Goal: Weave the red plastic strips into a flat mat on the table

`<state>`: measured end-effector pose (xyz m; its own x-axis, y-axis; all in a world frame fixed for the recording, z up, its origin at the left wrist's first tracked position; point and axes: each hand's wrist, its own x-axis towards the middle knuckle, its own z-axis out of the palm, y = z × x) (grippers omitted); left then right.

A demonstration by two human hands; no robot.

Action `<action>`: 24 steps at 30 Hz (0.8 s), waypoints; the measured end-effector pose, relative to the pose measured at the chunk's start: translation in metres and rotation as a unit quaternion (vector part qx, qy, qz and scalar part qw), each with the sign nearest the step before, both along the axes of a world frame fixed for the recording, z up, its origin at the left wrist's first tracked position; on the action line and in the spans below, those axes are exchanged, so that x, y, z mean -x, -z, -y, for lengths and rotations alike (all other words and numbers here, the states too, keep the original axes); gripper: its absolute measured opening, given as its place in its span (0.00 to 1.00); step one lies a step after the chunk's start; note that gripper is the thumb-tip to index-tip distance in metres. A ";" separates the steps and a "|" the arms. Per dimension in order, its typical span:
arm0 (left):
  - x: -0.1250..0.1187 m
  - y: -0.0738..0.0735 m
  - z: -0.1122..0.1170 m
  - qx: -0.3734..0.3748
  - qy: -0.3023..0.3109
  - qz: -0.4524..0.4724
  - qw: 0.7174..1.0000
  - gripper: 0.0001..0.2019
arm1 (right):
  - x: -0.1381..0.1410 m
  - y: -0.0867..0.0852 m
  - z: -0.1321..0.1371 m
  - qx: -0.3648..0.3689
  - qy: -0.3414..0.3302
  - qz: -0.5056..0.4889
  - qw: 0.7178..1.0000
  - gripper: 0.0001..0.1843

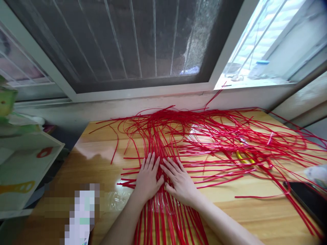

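Both of my hands lie flat on a band of long red plastic strips (163,221) at the middle of the wooden table. My left hand (148,178) has its fingers stretched out over the left part of the strips. Beside it, my right hand (180,180) rests on the right part with fingers spread, the two thumbs close together. Other red strips cross the band sideways, their short ends (126,183) sticking out left of my left hand. Clear tape or film (160,206) seems to lie over the strips just below my hands. What is under my palms is hidden.
Loose red strips (184,117) tangle along the table's back edge and right side. Among them lies a yellow-handled tool (242,157). A dark phone-like object (309,200) is at the right edge, a crumpled clear film (119,200) left of my hands. A window (143,88) stands behind.
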<state>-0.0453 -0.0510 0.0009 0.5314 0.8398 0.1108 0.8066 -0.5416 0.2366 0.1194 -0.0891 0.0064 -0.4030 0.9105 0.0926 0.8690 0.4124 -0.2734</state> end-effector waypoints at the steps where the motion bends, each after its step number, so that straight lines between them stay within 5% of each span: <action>1: 0.000 0.001 0.000 0.000 -0.002 0.001 1.000 0.32 | 0.000 0.000 0.000 -0.001 -0.001 0.001 1.000 0.34; 7: -0.001 -0.001 0.001 0.000 -0.012 0.039 0.999 0.31 | -0.003 -0.001 0.001 -0.026 -0.004 -0.020 0.999 0.33; 13: -0.001 -0.009 -0.005 -0.047 -0.127 0.117 0.984 0.19 | -0.018 0.005 -0.014 -0.101 0.096 -0.081 0.987 0.25; 24: 0.001 -0.004 -0.017 -0.021 -0.133 0.085 0.987 0.16 | -0.017 0.008 -0.018 -0.092 0.113 -0.019 0.989 0.24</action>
